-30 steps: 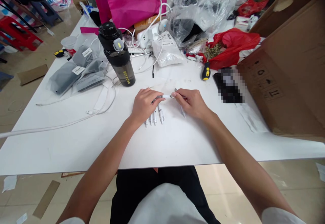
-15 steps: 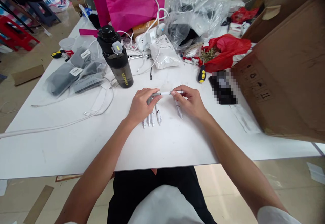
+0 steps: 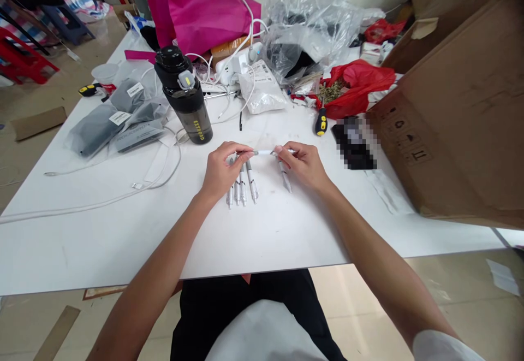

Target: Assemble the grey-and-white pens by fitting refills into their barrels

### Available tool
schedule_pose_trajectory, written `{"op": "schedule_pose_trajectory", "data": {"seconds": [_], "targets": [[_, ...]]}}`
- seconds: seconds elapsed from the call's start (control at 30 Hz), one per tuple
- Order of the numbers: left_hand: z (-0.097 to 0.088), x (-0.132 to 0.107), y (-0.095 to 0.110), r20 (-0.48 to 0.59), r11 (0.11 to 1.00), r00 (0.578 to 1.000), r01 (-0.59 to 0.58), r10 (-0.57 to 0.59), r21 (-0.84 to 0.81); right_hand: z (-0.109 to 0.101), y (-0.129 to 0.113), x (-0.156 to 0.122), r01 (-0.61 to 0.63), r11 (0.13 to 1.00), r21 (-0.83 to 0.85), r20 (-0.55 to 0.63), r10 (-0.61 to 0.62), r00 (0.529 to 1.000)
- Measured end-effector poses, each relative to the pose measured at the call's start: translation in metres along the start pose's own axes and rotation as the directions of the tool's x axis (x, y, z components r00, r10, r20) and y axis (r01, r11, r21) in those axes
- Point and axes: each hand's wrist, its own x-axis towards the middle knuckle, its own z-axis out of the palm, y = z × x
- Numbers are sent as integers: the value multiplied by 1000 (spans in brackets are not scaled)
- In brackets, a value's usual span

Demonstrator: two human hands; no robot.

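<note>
My left hand [image 3: 225,171] and right hand [image 3: 305,165] meet over a slim white pen [image 3: 264,153], which lies crosswise between them above the table [image 3: 123,241]. The fingers [image 3: 241,151] of my left hand pinch narrowly on one end of it, and those of my right [image 3: 282,150] pinch the other end, so both hands share the one pen. Just below my left fingers, four more pens [image 3: 243,189] lie almost side by side, their narrow tips pointing toward me. One more pen [image 3: 285,178] lies on its own, slanted, just below my right fingers. Well beyond my fingers stands a dark water bottle [image 3: 184,96], and off to their right are a yellow-and-black screwdriver [image 3: 321,122] and a cardboard box [image 3: 450,115].

As I judge it, the step in hand is working on this single pen, though I can't tell whether I'm twisting it, pulling it apart or fitting it together. The next move calls for a steady, even hold on both ends, with room kept clear of the pens lying below.
</note>
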Motion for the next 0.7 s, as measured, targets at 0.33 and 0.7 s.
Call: {"op": "schedule_pose_trajectory", "data": {"seconds": [0.33, 0.7], "targets": [[1, 1, -2, 0, 992, 998, 70, -70, -109, 1, -2, 6, 1, 966, 257, 12, -4, 1000], [16, -12, 15, 59, 993, 998, 44, -37, -112, 8, 2, 15, 85, 883, 463, -238, 31, 971]]}}
